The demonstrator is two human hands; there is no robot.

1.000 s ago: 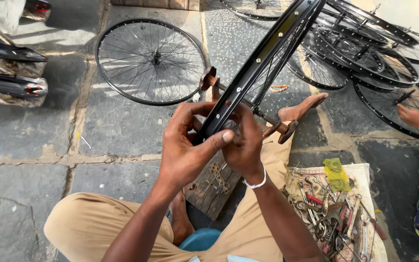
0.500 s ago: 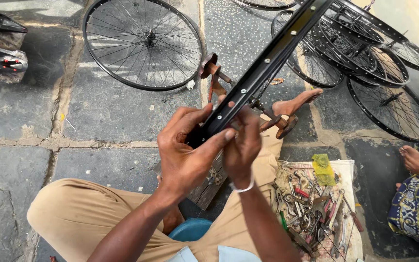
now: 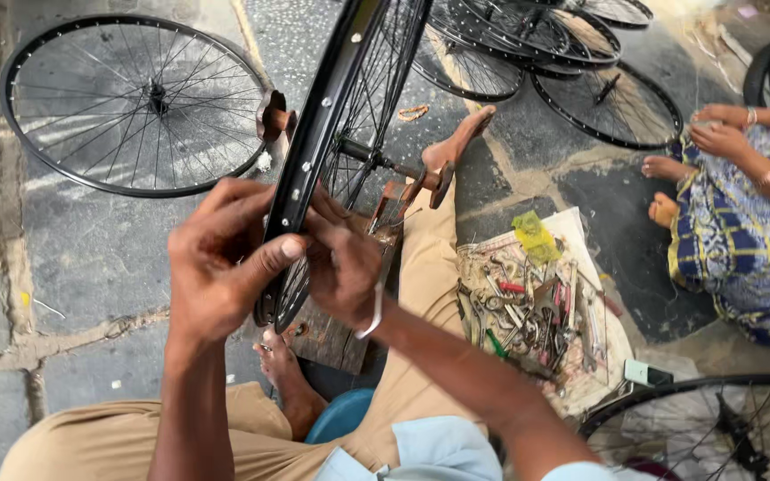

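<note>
Hands met on a black bicycle wheel rim [image 3: 318, 134] that stood on edge and ran from the lower middle of my view up past the top edge. My left hand [image 3: 220, 263] was curled round the rim's outer side, thumb pressed flat against the rim face and fingers wrapped behind it. My right hand [image 3: 345, 263] was closed on the rim's inner, spoked side, just beside the left, fingers bent tight; I could not tell whether it pinched a spoke or a small tool. A metal bangle [image 3: 374, 312] circled that wrist.

The wheel's hub and axle [image 3: 376, 160] sat in a worn wooden stand [image 3: 349, 312] on the stone floor [image 3: 100, 258], between my legs in tan trousers [image 3: 425, 267]. My bare right foot [image 3: 461, 142] stretched out past the stand, and my left foot [image 3: 282, 374] was tucked near its base.

To my right lay a sheet of paper [image 3: 590, 240] heaped with spanners, pliers and other small tools [image 3: 528, 312], with a crumpled yellow cloth [image 3: 535, 236] at its far end. A finished spoked wheel [image 3: 135, 102] lay flat on the floor to my left. More wheels [image 3: 536, 44] were stacked, overlapping, ahead. Another person in a blue patterned garment [image 3: 741, 240] sat at the right edge, hands together.
</note>
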